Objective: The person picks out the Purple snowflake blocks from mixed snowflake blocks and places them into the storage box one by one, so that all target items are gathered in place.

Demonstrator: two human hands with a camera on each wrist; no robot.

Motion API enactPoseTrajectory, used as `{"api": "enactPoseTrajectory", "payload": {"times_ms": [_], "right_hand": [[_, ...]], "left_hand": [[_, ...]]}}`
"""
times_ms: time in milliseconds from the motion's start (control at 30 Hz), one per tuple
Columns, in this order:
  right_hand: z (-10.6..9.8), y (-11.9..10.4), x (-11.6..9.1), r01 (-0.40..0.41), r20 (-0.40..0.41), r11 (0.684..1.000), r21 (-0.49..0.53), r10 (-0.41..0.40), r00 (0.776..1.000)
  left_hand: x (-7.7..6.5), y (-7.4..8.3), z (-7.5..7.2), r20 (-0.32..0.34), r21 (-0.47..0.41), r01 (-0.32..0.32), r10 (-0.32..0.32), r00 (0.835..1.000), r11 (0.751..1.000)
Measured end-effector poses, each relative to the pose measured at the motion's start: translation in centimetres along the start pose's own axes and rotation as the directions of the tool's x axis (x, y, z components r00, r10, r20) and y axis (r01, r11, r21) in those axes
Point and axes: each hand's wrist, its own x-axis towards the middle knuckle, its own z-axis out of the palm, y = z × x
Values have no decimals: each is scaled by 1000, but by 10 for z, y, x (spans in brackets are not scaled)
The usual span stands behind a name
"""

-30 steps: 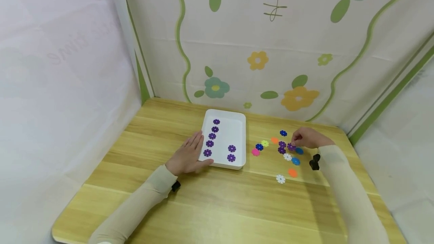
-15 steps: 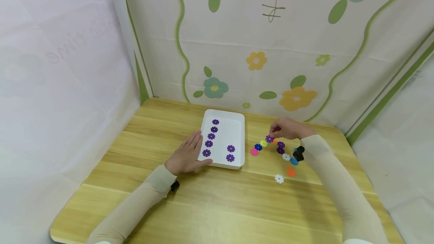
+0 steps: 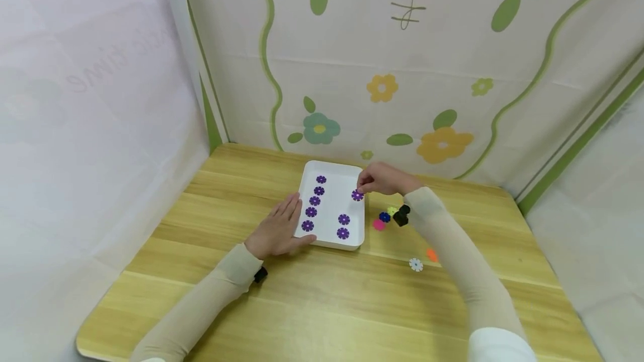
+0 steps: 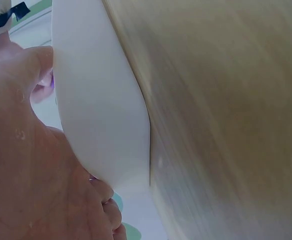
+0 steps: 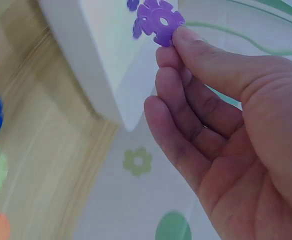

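Observation:
My right hand (image 3: pixel 384 178) pinches a purple snowflake disc (image 3: pixel 358 195) between thumb and fingertips, over the right side of the white tray (image 3: pixel 329 205). Close up in the right wrist view, the purple disc (image 5: pixel 161 22) shows notched petals and a hole in its middle. With straight fingers, my left hand (image 3: pixel 278 229) rests along the tray's left rim, thumb at the near corner. Inside the tray, a column of several purple discs (image 3: pixel 314 201) lies on the left; two more purple discs (image 3: pixel 344 220) lie at the near right.
Right of the tray lie a pink disc (image 3: pixel 379 225), a dark blue disc (image 3: pixel 384 217) and a yellow-green disc (image 3: pixel 392 212). Nearer are a white disc (image 3: pixel 416 265) and an orange disc (image 3: pixel 432 255). My right forearm hides other discs. A flowered curtain (image 3: pixel 352 116) hangs behind the table.
My right hand has picked a purple disc from the loose ones on the table and carried it left to over the tray. My left hand has stayed in place.

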Motion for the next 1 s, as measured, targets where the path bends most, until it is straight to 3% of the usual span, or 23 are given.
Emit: {"api": "enactPoseTrajectory", "payload": {"times_ms": [333,667,1000], "right_hand": [[24,-10,38,0,73,1000,-14,1,997],[40,-8,44,-97,79,993,-73,102,992],[52,-2,52,-70,73,996,-57,74,995]], "left_hand": [[3,-3,6,14,25,29,-29,999,999],[2,-4,4,11,21,22,-22,1000,1000],[2,-4,4,-2,15,14,-14,1000,1000]]}}
